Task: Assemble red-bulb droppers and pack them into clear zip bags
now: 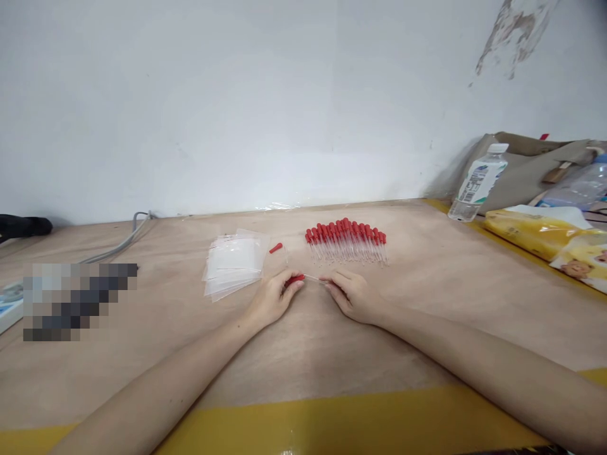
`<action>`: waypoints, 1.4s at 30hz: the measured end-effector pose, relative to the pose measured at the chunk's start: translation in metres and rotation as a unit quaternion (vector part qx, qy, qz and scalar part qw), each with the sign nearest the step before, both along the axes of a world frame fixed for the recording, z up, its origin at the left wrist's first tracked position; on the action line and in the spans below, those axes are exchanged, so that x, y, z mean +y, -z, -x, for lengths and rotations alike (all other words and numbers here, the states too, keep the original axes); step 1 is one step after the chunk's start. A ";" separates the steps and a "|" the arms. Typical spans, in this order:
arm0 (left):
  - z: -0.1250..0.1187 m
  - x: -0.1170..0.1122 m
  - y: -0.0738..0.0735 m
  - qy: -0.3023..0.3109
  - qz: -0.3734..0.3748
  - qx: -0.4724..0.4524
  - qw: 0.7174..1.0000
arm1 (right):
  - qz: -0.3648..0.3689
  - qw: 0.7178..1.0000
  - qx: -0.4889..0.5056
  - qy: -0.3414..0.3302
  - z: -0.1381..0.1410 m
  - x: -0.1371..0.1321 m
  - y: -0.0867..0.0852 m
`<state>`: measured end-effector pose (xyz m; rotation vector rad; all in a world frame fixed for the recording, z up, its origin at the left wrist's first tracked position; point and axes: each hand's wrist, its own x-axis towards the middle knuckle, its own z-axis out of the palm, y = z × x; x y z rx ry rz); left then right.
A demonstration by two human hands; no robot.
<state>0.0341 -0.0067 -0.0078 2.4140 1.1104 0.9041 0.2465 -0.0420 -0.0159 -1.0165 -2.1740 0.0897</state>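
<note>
My left hand [274,296] is closed, its thumb and fingers pinching the red rubber bulb of a glass dropper [313,278]. At the other end, my right hand [355,296] grips the thin clear tube between thumb and fingers, so the dropper lies level between both hands. Just beyond my left hand sit a loose red rubber bulb [275,248] and a thin clear tube [286,254]. A stack of clear plastic bags [232,262] lies fanned to the left. Behind my right hand, several red-bulbed droppers [346,237] lie side by side in an overlapping pile, bulbs toward the wall.
A plastic water bottle [478,180] stands at the right, with a beige bag [531,167] behind it and yellow tissue packs [535,230] in front. On the left are a grey cable [118,245], a black object [26,225] and a blurred-out patch. Yellow tape [332,420] borders the near table edge.
</note>
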 end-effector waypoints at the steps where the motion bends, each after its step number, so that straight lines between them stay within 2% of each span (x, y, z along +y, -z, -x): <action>1: 0.000 0.000 0.000 0.001 0.001 -0.002 1.000 | 0.008 1.000 -0.002 -0.001 0.000 0.000 -0.001; 13: 0.003 0.002 0.005 0.014 0.007 -0.041 0.999 | 0.062 0.997 0.017 -0.034 0.000 0.004 -0.007; 20: 0.005 0.000 0.003 0.048 0.062 -0.018 0.997 | 0.087 0.995 -0.026 -0.043 -0.007 0.011 -0.008; 23: 0.006 0.000 0.004 0.081 0.075 -0.004 0.994 | 0.073 0.994 -0.069 -0.051 -0.011 0.013 -0.011; 26: 0.005 0.000 0.004 0.100 0.072 0.001 0.992 | 0.017 0.991 -0.126 -0.047 -0.013 0.012 -0.015; 30: 0.003 -0.002 0.002 0.074 0.082 -0.001 0.994 | -0.070 0.982 -0.176 -0.010 -0.012 0.009 -0.013; 33: 0.003 -0.004 0.001 0.054 0.082 -0.002 0.995 | -0.107 0.980 -0.168 -0.005 -0.010 0.008 -0.007; 38: 0.002 -0.005 0.003 0.060 0.039 0.009 0.997 | -0.093 0.987 -0.128 -0.021 -0.005 0.009 -0.003; 42: 0.002 -0.005 0.004 0.076 -0.008 0.025 0.997 | -0.036 0.992 -0.116 -0.031 -0.001 0.009 -0.005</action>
